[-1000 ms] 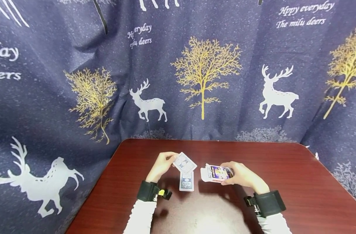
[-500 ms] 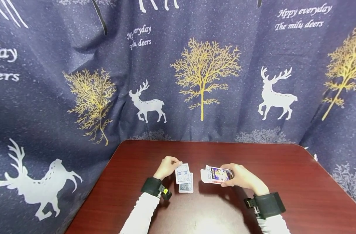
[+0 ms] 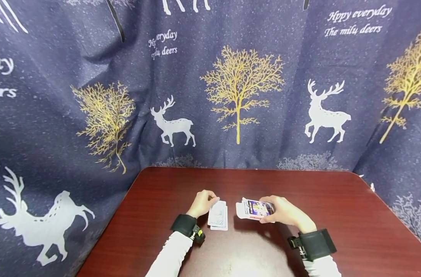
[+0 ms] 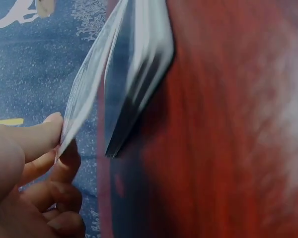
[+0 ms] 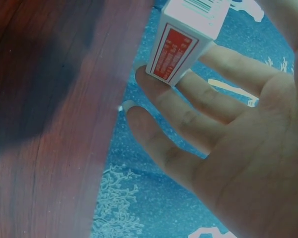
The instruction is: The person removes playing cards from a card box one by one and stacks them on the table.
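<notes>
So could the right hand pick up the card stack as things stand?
Probably not: the right hand is busy gripping the card box, and the left hand pinches a card over the stack.

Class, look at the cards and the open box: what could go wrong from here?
The left grip pinches the top card by one edge, so it might slip or crease. That card tilts over the card stack, so it may land askew. The right grip holds the box with its flap open, so anything inside could slide out if tipped.
</notes>
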Tool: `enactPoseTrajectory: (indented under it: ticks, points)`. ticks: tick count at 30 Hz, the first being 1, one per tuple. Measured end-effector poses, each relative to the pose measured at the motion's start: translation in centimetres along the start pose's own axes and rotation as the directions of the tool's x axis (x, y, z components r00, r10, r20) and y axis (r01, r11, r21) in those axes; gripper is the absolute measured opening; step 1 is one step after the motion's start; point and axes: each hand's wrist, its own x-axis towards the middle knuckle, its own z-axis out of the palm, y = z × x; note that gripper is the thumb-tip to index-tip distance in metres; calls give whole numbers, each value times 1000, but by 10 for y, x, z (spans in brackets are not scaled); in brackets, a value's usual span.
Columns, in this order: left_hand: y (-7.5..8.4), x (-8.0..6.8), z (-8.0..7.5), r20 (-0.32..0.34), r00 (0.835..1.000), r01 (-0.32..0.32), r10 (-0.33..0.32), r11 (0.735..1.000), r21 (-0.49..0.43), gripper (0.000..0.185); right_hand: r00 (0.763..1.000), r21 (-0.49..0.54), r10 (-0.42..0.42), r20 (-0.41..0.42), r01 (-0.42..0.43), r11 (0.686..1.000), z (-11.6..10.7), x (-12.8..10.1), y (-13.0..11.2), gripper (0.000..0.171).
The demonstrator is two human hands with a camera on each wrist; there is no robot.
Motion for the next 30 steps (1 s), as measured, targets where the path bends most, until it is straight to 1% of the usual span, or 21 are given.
enactPoseTrajectory:
  ticks: [5,7,12,17,26,30]
  points:
    - [1,1,1,-27,1000,-12,12,1000,11,12,1000,-8,-22,-9,22,1000,1,2,0,56]
    - [1,2,2,-37,999,-28,29,999,26,11,1000,-8,-25,-8,25,1000,1,3,-1,56]
    - [-1,2,3,-25,998,-57,59,996,71,9,1000,4,-12,3,12,1000,2,3,-1,60]
    - [0,0,3,-3,1000,-27,27,998,65,9,1000,15,-14,17,13,1000,5,3,-2,59]
    - [1,-2,6,-12,1000,11,-10,997,73,6,1000,0,-15,23,15,1000,10,4,1,61]
    - [4,-3,5,-31,999,21,-19,996,84,7,1000,2,-17,21,17,1000,10,3,2,61]
